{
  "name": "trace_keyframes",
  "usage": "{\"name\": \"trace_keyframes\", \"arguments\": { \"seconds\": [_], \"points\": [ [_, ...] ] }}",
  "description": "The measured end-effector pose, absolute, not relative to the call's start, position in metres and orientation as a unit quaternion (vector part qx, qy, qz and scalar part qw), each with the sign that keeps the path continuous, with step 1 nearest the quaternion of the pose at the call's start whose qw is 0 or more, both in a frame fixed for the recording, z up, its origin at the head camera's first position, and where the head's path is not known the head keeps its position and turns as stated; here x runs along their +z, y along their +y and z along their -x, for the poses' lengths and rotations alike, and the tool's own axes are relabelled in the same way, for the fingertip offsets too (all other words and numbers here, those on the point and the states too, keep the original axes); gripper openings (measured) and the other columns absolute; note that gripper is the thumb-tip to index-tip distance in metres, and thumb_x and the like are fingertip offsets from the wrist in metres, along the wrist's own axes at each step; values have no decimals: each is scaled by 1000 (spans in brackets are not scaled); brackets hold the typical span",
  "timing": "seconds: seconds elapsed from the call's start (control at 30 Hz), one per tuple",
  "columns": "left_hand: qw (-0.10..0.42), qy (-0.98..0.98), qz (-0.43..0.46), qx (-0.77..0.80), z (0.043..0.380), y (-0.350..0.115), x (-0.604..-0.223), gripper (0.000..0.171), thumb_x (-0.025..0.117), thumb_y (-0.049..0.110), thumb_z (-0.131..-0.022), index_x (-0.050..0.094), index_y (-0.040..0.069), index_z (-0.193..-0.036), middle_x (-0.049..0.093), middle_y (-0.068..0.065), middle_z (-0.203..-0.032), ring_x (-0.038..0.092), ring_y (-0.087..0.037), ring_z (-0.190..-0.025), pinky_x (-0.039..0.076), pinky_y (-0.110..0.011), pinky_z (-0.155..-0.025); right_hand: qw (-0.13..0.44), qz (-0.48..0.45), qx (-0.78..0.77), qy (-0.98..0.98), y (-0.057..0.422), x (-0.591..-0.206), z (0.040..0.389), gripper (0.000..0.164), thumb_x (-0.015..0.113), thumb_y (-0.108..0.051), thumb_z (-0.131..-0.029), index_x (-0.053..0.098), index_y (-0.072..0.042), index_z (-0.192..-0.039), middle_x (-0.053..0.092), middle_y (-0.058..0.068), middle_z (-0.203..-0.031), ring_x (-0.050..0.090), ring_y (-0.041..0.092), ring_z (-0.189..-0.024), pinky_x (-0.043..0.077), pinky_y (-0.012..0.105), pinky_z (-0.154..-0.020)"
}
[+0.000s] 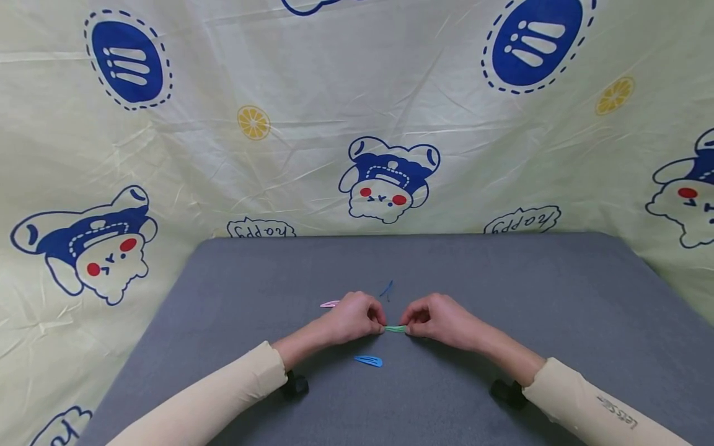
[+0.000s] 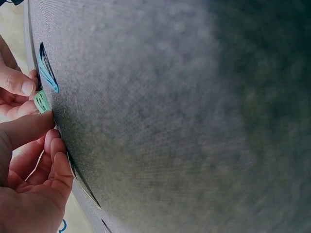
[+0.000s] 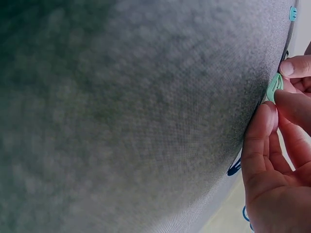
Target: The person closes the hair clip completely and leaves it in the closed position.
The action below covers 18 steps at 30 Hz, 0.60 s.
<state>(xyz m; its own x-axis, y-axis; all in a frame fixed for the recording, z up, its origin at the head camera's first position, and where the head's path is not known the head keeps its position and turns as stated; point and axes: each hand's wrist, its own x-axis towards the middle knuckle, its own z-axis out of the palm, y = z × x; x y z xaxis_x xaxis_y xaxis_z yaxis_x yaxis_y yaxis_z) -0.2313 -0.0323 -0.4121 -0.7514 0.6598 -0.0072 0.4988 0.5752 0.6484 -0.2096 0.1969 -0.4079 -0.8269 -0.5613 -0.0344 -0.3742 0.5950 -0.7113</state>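
Observation:
A green snap hair clip [image 1: 395, 329] is stretched between both hands, just over the grey table. My left hand [image 1: 357, 317] pinches one end with thumb and forefinger, and my right hand [image 1: 442, 321] pinches the other. In the left wrist view, the middle of the green clip [image 2: 42, 101] shows between the fingertips; its ends are covered. The right wrist view also shows the clip [image 3: 275, 88] between the two hands. A light blue hair clip [image 1: 369, 360] lies on the table nearer the body, below the left hand.
A pink hair clip [image 1: 330, 304] pokes out from behind the left hand. Beyond the hands lies a dark blue hair clip [image 1: 387, 288]. The grey table [image 1: 268, 266] ends at a printed curtain [image 1: 312, 179] at the back.

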Motion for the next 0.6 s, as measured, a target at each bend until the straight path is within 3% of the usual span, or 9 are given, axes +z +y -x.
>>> {"name": "trace_keyframes", "arguments": {
  "seconds": [0.6],
  "points": [
    [103,874,-327,344,231,-34,-408,2,73,8,-87,75,8,-86,61,9,-73,52,-6,-67,43,-22,-61,105,249,-383,883,202,-404,206,8,71,-10,-90,73,-15,-96,66,-6,-83,59,14,-74,49,29,-64]
  ]
}}
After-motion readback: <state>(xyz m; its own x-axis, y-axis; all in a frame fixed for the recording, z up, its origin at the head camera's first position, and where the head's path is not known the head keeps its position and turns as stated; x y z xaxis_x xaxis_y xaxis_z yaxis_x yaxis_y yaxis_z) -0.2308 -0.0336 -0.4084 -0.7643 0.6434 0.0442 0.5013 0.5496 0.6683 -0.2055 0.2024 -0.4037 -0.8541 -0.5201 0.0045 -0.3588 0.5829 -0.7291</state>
